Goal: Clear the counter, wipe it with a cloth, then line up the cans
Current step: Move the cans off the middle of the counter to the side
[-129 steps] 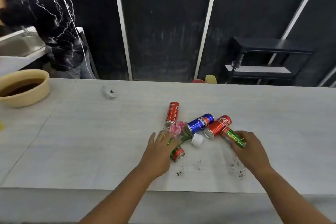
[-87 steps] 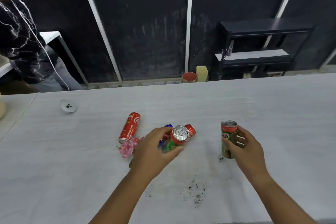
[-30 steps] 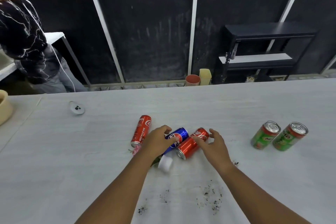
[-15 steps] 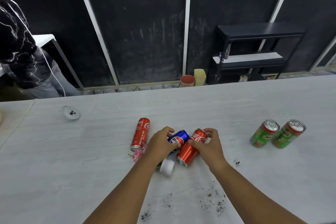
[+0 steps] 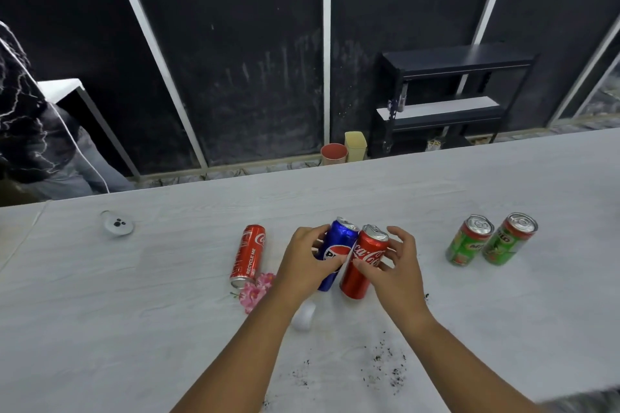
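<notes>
My left hand (image 5: pixel 303 265) grips a blue Pepsi can (image 5: pixel 339 246), held upright at the middle of the white counter (image 5: pixel 134 312). My right hand (image 5: pixel 392 268) grips a red Coca-Cola can (image 5: pixel 364 261), upright and touching the blue one. Another red Coca-Cola can (image 5: pixel 248 255) lies on its side to the left. Two green Milo cans (image 5: pixel 469 240) (image 5: pixel 508 238) stand side by side at the right. No cloth is in view.
A pink flower (image 5: pixel 255 290) and a small white cap (image 5: pixel 303 315) lie by my left wrist. Dark crumbs (image 5: pixel 379 365) are scattered near the front edge. A small white dish (image 5: pixel 117 223) sits far left. A person in a dark top (image 5: pixel 23 121) stands behind the counter's left end.
Both cans lay on their sides under my hands half a second ago; now the blue and red cans are tipped upright in my grip. The two green cans were set at the right earlier.
</notes>
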`<state>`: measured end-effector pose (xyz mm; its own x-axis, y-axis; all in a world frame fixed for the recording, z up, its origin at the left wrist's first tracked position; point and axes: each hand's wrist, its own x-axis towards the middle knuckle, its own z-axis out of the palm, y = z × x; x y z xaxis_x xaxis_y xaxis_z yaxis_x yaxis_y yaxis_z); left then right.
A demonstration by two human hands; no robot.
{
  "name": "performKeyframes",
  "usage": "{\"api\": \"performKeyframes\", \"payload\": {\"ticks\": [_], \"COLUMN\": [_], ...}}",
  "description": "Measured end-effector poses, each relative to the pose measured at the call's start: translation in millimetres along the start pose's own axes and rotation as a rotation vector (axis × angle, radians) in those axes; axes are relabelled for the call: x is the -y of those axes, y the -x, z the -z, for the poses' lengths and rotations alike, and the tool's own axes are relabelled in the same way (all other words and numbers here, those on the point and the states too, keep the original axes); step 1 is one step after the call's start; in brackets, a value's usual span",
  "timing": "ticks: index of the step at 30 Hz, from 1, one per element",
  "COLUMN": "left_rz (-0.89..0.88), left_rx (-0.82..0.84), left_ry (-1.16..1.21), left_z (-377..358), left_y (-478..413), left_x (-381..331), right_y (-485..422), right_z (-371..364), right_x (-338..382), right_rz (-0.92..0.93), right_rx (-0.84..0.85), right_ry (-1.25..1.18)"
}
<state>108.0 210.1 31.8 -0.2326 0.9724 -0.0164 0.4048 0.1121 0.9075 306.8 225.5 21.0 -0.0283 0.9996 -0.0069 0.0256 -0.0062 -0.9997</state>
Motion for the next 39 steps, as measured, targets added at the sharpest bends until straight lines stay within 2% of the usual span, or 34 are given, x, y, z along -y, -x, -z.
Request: {"api": "performKeyframes", "payload": {"ticks": [13, 19, 28, 34, 39], "left_rz": [-0.091, -0.059, -0.029, -0.053, -0.055], "left_rx": [0.215, 0.332, 0.342, 0.319, 0.352], "left_ry": [0.156, 0.182, 0.167, 0.144, 0.121], "left_z": [-127.9, -197.4, -250.7, -259.2, -254.8], "left_y": [8.3, 14.9, 17.2, 19.9, 22.6], "left_x": [-67.1, -93.1, -98.4, -92.1, -88.5], "right_y": [10.6, 5.1, -18.8, -23.8, -15.3], "right_z": [147.4, 217.9, 264.9, 267.0, 265.4], "right_x": [15.7, 7.2, -12.1, -17.3, -23.0], "right_rz": [0.125, 0.126, 0.094, 0.119, 0.038], "right_rx": [-0.301, -0.416, -0.42, -0.372, -0.366], "right_ry": [0.085, 0.164, 0.219, 0.247, 0.219]}}
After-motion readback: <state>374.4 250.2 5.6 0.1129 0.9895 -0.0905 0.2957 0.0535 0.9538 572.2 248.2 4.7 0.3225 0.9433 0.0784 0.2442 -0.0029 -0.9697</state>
